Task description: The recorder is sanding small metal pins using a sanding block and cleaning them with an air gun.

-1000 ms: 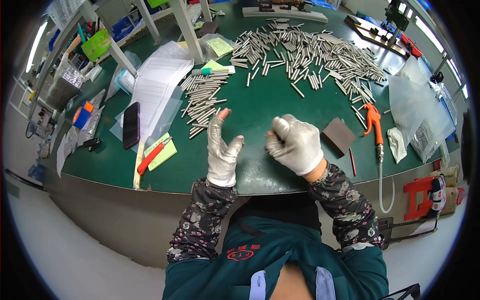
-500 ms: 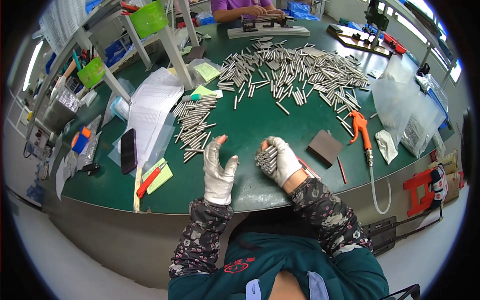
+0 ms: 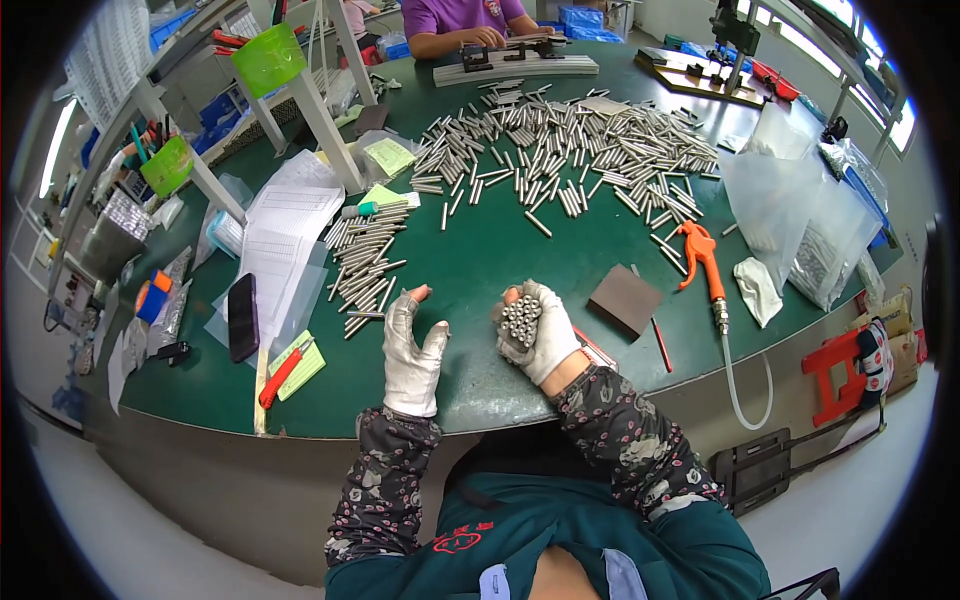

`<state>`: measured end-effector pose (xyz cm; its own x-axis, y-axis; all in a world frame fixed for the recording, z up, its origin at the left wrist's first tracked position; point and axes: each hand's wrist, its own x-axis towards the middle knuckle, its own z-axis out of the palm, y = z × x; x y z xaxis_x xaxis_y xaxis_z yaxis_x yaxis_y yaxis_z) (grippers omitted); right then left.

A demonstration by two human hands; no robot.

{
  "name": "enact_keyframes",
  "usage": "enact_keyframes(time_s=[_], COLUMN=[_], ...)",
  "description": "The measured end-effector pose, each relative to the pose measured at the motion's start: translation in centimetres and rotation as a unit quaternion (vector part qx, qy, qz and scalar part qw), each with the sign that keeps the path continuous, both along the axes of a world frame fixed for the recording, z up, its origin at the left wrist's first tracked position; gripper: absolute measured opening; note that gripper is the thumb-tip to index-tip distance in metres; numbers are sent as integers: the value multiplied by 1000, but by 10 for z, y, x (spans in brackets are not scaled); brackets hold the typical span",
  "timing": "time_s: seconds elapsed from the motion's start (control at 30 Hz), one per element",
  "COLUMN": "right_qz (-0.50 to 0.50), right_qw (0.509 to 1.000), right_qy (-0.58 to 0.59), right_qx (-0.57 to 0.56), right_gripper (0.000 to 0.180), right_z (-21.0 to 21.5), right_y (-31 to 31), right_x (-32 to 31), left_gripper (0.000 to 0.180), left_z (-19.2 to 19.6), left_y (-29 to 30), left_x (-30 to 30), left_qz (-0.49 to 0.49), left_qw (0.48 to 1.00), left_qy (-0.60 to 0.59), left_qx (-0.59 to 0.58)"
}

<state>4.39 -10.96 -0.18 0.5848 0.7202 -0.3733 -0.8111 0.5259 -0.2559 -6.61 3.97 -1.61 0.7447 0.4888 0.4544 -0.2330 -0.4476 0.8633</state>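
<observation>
My right hand (image 3: 547, 340), in a white glove with bare fingertips, is closed around a bundle of metal pins (image 3: 521, 320). The round ends of the pins face up toward me. To its left, my gloved left hand (image 3: 413, 355) is held over the green table with thumb and fingers apart, holding nothing. Just beyond the left hand lies a small pile of metal pins (image 3: 363, 258), with a teal-capped piece on it. A much larger heap of metal pins (image 3: 570, 150) is spread across the far middle of the table.
Right of my right hand sit a dark brown block (image 3: 625, 301), a red pencil-like stick (image 3: 662, 345) and an orange air gun (image 3: 703, 262). At left are paper sheets (image 3: 285, 230), a phone (image 3: 242, 317) and a red cutter (image 3: 282, 378). Across the table a person in purple (image 3: 465, 25) works.
The bundle in my right hand has tipped, so the pin ends now face me instead of the pins' sides. My view has shifted slightly; the left hand stays open.
</observation>
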Motion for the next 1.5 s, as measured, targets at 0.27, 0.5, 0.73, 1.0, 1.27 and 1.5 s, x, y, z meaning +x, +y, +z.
enact_keyframes(time_s=[0.27,0.5,0.73,1.0,1.27,1.5], right_qz=[14,8,13,-55,-72,-131], right_qw=[999,999,999,998,992,987], right_qy=[-30,-27,-33,-17,-84,-94], right_qx=[-16,-29,-32,27,54,-17], right_gripper=[28,30,26,20,28,22], right_z=[-2,-1,3,-27,-15,16], right_y=[-3,0,-5,8,2,6], right_x=[1,0,-2,0,-20,-45], left_gripper=[50,45,49,96,52,44], left_z=[-3,-4,14,17,17,27], left_y=[-1,2,-7,-55,-75,-63], left_x=[1,4,3,44,50,39], left_qz=[8,15,-29,-117,-109,-206], left_qw=[1000,999,983,960,992,886], left_qy=[-4,5,-34,-23,-3,-29], left_qx=[-10,31,176,254,-65,-415])
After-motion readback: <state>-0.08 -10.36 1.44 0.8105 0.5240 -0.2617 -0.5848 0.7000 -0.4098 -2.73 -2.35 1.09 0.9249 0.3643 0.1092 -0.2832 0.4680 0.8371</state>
